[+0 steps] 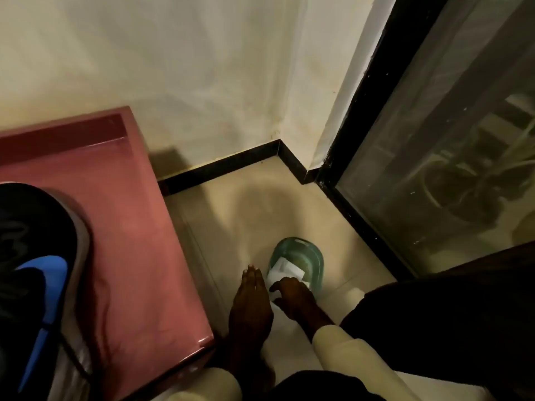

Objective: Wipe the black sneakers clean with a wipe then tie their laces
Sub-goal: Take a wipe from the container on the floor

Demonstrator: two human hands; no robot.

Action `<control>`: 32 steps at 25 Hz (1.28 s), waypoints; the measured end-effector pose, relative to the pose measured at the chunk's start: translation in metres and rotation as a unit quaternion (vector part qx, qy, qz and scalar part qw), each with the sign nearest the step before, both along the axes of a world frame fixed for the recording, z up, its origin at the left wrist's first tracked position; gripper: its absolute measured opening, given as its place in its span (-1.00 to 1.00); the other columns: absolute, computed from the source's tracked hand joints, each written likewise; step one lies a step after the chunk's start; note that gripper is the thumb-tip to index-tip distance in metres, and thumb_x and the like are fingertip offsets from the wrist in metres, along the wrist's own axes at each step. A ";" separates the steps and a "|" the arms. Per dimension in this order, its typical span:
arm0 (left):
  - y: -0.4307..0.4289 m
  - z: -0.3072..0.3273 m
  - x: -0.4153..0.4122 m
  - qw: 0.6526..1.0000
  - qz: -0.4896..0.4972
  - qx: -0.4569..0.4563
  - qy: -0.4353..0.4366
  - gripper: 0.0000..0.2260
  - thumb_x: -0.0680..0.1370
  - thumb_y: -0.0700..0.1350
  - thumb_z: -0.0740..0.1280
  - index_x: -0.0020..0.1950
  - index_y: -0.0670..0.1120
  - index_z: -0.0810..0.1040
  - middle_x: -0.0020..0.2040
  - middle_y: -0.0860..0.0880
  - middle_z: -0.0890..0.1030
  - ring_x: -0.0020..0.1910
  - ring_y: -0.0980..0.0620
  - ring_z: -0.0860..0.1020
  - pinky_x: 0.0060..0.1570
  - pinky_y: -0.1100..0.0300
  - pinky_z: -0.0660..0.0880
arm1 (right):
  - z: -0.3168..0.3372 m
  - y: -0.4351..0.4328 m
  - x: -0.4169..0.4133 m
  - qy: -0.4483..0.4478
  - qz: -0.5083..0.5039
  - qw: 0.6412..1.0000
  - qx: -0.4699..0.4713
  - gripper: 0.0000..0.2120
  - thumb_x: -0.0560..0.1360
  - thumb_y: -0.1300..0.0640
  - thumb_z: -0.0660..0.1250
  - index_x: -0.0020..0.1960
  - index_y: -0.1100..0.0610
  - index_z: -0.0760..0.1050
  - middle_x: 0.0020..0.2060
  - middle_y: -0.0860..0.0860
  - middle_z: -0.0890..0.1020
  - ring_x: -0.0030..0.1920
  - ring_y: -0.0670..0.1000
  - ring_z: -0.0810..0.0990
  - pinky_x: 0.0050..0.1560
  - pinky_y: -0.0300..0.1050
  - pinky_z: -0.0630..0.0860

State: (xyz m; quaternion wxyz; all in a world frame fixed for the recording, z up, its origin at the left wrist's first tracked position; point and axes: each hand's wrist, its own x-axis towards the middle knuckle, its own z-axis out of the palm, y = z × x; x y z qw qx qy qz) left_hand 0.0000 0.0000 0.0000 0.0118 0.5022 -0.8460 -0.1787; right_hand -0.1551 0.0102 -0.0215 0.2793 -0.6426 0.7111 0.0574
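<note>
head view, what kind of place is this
Probably a corner of a home room: tiled floor with black skirting, a glass door, and a reddish table holding a black sneaker.

One sneaker (37, 270), one wipes pack (298, 263), two hands (252, 302).

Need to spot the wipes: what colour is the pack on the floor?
Pale green pack, white wipe sticking out; head view.

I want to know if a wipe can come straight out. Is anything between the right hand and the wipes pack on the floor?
Nothing visible. The right hand already rests on the white wipe at the open top of the green wipes pack; the left hand lies flat beside it, not across it.
</note>
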 end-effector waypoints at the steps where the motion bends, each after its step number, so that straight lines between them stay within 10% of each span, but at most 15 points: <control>1: -0.004 -0.003 0.000 0.999 0.010 -0.001 0.033 -0.23 0.64 -0.26 -0.39 0.19 -0.44 0.63 0.19 -0.41 0.65 0.16 -0.31 0.68 0.39 -0.04 0.46 | -0.004 -0.003 0.000 0.008 -0.004 1.000 0.001 -0.72 0.66 0.13 0.31 0.33 0.10 0.63 0.33 0.08 0.63 0.36 0.13 0.56 0.29 -0.01 0.52; 10: 0.008 0.030 -0.014 0.987 0.074 0.136 0.046 -0.47 0.62 -0.26 -0.14 0.35 -0.39 0.52 0.27 -0.38 0.62 0.23 -0.27 0.67 0.14 -0.03 0.62 | 0.032 -0.007 -0.010 -0.205 -0.227 0.952 -0.005 -0.86 0.67 0.14 0.28 0.00 0.16 0.56 -0.07 0.08 0.63 0.06 0.10 0.60 -0.03 -0.21 0.41; 13: 0.001 0.087 -0.020 0.966 0.145 0.135 0.168 -0.45 0.71 -0.12 0.11 0.65 -0.28 0.04 0.64 -0.21 0.20 0.61 -0.12 0.24 0.54 0.19 0.20 | 0.079 -0.010 -0.016 -0.409 -0.426 0.806 0.031 -0.81 0.69 0.17 0.23 0.12 0.19 0.61 -0.15 0.08 0.68 -0.05 0.12 0.69 -0.16 -0.15 0.61; 15: -0.002 0.119 -0.024 0.919 0.192 0.215 0.270 -0.50 0.72 -0.13 0.16 0.62 -0.27 0.16 0.51 -0.08 0.34 0.52 -0.04 0.33 0.43 0.35 0.30 | 0.114 -0.003 -0.017 -0.498 -0.444 0.744 0.034 -0.71 0.70 0.13 0.20 0.20 0.29 0.61 -0.07 0.16 0.73 -0.06 0.14 0.73 -0.08 -0.03 0.68; 19: -0.007 0.184 -0.028 0.847 0.273 0.247 0.385 -0.52 0.73 0.10 0.09 0.57 -0.14 0.32 0.46 -0.12 0.47 0.47 -0.17 0.45 0.41 0.05 0.37 | 0.190 0.009 -0.009 -0.628 -0.441 0.640 -0.043 -0.72 0.68 0.16 0.15 -0.03 0.23 0.59 -0.13 0.16 0.68 -0.14 0.11 0.70 -0.06 0.03 0.69; 24: -0.008 0.278 -0.011 0.695 0.315 0.380 0.523 -0.32 0.61 0.37 0.10 0.43 -0.14 0.52 0.39 -0.18 0.57 0.35 -0.16 0.54 0.44 -0.07 0.43 | 0.293 0.010 0.012 -0.765 -0.391 0.503 -0.095 -0.63 0.31 0.03 0.49 -0.05 0.30 0.75 -0.04 0.29 0.72 -0.11 0.20 0.77 -0.03 0.10 0.71; 27: 0.001 0.337 0.014 0.650 0.285 0.390 0.587 -0.70 0.73 -0.02 0.20 0.11 -0.19 0.62 0.15 -0.20 0.68 0.10 -0.14 0.64 0.18 0.03 0.57 | 0.358 0.013 0.034 -0.809 -0.317 0.484 -0.101 -0.39 0.17 0.07 0.63 0.13 0.36 0.67 0.07 0.32 0.70 0.00 0.27 0.75 0.04 0.18 0.71; 32: 0.013 0.410 0.090 0.681 0.207 0.238 0.660 -0.81 0.63 -0.12 0.40 0.22 -0.12 0.66 0.08 -0.13 0.76 0.08 -0.16 0.73 0.15 -0.10 0.64 | 0.449 0.004 0.098 -0.818 -0.240 0.509 -0.121 -0.62 0.57 0.05 0.26 0.09 0.36 0.63 -0.01 0.29 0.69 0.00 0.27 0.71 0.15 0.18 0.65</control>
